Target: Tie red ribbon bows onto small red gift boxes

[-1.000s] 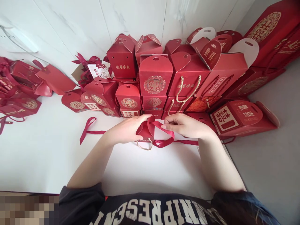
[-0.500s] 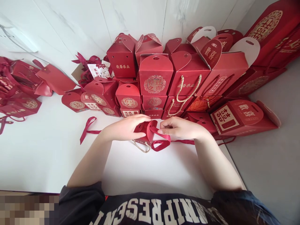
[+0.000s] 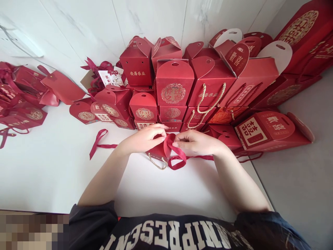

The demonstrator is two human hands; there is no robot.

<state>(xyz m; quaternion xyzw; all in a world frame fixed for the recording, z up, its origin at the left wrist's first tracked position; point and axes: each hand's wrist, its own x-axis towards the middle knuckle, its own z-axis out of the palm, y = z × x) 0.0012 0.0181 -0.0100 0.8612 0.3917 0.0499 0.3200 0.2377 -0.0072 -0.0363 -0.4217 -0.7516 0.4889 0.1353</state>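
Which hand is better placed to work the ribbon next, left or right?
Right, most likely: the right hand pinches the red ribbon beside the small box. The left hand is at the box's opposite side; whether it grips ribbon is unclear.

- Right hand [image 3: 194,141]: thumb and fingers pinch a red ribbon [image 3: 179,152] at the flap [image 3: 166,148] of a small box [image 3: 156,151].
- Left hand [image 3: 143,139]: at the top of the same box; its grip is partly hidden.
- Cord handle [image 3: 157,165]: on the box's near side, over the white desk [image 3: 166,198].
- Stacked boxes [image 3: 172,81]: behind both hands, before the wall [image 3: 153,21].
- Pile [image 3: 26,116]: red boxes and ribbons, far left.
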